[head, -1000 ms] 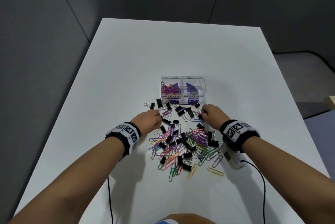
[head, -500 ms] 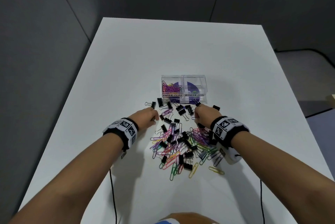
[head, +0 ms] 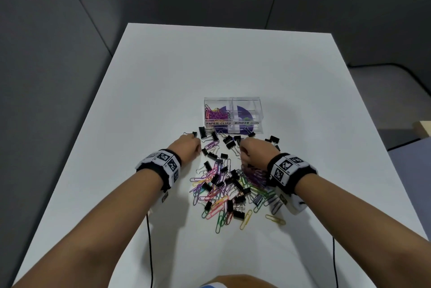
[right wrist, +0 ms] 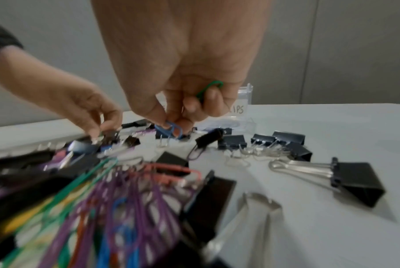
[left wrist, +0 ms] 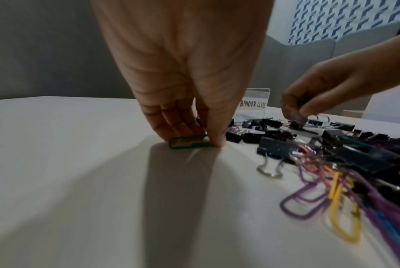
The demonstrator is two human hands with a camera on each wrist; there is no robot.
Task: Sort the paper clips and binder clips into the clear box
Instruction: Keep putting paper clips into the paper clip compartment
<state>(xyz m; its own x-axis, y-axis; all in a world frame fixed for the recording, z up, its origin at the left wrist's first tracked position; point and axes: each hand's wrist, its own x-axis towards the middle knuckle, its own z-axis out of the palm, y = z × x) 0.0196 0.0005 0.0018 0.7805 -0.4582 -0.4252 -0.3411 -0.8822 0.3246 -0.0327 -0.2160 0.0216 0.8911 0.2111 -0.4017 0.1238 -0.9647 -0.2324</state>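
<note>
A clear two-compartment box (head: 233, 101) stands mid-table; its left half, labelled PAPER CLIPS, holds coloured paper clips (head: 215, 114), and its right half is labelled BINDER CLIPS. A mixed heap of coloured paper clips (head: 217, 194) and black binder clips (head: 233, 180) lies in front of it. My left hand (head: 186, 149) pinches a green paper clip (left wrist: 189, 142) against the table at the heap's left edge. My right hand (head: 250, 151), raised a little over the heap's far side, pinches a blue paper clip (right wrist: 170, 129) at its fingertips and keeps a green paper clip (right wrist: 209, 89) tucked under curled fingers.
The white table (head: 233, 59) stretches beyond the box, with grey walls behind. Loose binder clips (head: 274, 139) lie right of my right hand. Two thin black cables (head: 149, 241) run from my wrists off the near edge.
Both hands shifted slightly left and toward the box. The right hand lifted from the heap with clips in it. The left hand settled at the heap's left edge.
</note>
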